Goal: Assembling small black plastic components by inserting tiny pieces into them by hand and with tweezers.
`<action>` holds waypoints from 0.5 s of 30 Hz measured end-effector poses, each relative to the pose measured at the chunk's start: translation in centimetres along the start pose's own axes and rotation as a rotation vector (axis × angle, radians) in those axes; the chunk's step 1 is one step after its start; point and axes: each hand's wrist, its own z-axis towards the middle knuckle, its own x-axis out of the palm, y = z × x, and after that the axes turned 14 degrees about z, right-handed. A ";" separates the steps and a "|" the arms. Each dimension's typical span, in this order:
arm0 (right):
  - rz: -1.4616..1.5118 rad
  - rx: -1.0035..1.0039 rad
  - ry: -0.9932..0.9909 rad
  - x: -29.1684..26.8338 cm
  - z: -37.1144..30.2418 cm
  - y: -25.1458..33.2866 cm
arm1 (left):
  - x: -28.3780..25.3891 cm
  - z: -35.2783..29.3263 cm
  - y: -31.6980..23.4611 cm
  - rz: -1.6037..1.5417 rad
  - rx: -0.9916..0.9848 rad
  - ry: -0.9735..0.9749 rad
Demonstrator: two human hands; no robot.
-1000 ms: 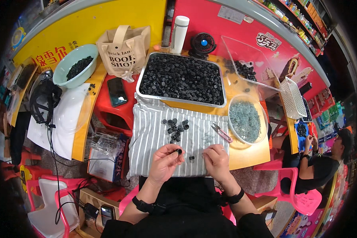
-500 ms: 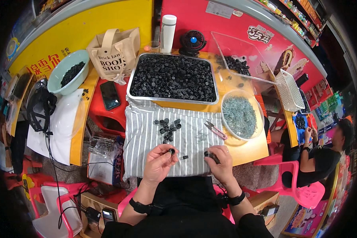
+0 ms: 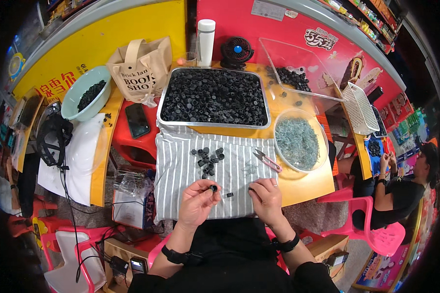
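Note:
My left hand [image 3: 195, 202] pinches a small round black cap [image 3: 213, 188], its hollow end facing up, above the near part of a striped cloth [image 3: 181, 195]. To its right, my right hand [image 3: 266, 199] is closed, with a small dark part at its fingertips; the fingers mostly hide it. Between the hands lies a small black piece [image 3: 230, 195]. Farther up the cloth is a loose cluster of black caps [image 3: 209, 162]. Some thin clear bits [image 3: 251, 169] lie right of them, beside pink-handled thread snips [image 3: 269, 161].
Beyond the cloth stands a metal tray [image 3: 215, 125] heaped with black caps. A round tub [image 3: 324, 155] of fine bluish-clear pieces is at right. Behind are a white bottle [image 3: 206, 44], a fan [image 3: 237, 51] and a tote bag [image 3: 139, 68]. A person [image 3: 401, 195] sits at far right.
My right hand has shifted slightly left, its fingers curling in so the dark part shows less. My left hand keeps hold of the cap. The whole view has moved a little.

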 end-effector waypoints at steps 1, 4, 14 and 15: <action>0.008 -0.027 0.017 0.2 -0.1 -0.4 | -0.1 0.0 -0.2 0.002 -0.002 0.002; 0.151 0.056 -0.022 0.8 -0.6 0.2 | -0.2 0.0 0.5 -0.013 0.021 0.038; 0.676 0.114 -0.131 4.5 1.6 6.4 | -0.4 0.0 0.4 -0.026 -0.019 0.054; 0.586 0.041 -0.155 4.8 1.8 6.5 | -0.4 0.0 0.4 -0.023 -0.021 0.055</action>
